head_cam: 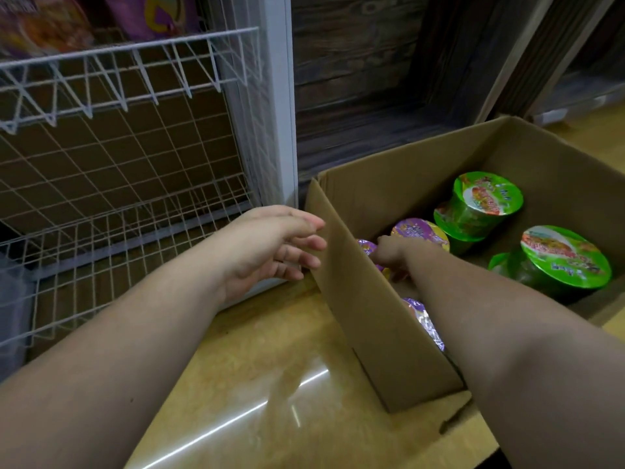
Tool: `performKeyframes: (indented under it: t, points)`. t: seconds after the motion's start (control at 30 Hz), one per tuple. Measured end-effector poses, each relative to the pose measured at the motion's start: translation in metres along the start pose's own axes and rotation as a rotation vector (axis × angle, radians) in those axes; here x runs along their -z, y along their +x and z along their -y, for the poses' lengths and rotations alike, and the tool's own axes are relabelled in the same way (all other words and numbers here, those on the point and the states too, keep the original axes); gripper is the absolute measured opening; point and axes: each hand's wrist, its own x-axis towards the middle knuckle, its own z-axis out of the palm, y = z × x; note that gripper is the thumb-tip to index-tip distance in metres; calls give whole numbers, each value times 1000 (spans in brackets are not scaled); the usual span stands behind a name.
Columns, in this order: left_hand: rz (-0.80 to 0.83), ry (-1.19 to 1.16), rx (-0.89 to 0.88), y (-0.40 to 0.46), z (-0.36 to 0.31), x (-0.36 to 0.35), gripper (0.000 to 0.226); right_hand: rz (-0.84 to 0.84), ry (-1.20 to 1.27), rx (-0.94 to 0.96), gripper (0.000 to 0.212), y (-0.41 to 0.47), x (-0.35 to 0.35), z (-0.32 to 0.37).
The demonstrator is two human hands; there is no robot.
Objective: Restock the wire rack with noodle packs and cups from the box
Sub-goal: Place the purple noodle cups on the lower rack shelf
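Observation:
An open cardboard box (365, 299) sits on the floor to the right of a white wire rack (111, 184). Inside the box stand green noodle cups (487, 198) (564, 257) and purple-lidded cups (421, 230). My left hand (270, 245) hovers just outside the box's left flap, fingers apart and curled, holding nothing. My right hand (394, 253) reaches down into the box among the purple cups; its fingers are hidden behind the flap, so its grip cannot be seen. Purple noodle packs (152, 15) lie on the rack's upper shelf.
The rack's lower wire shelves (101, 252) show no goods. A glossy yellow floor (270, 384) lies in front of me. A dark wooden wall (372, 79) stands behind the box, and the rack's white post (280, 113) is next to the box's corner.

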Motion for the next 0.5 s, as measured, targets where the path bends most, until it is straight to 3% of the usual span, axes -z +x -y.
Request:
performKeyframes:
  t: [0.27,0.4,0.5]
  points:
    - [-6,-46,11,11,1,16,21,-9,63,-40,33,29,-7,-12]
    - [-8,-54,22,15,1,20,22,67,25,-84,63,34,-12,-25]
    - [-3,-48,15,19,0,21,22,66,68,-42,61,30,-6,-31]
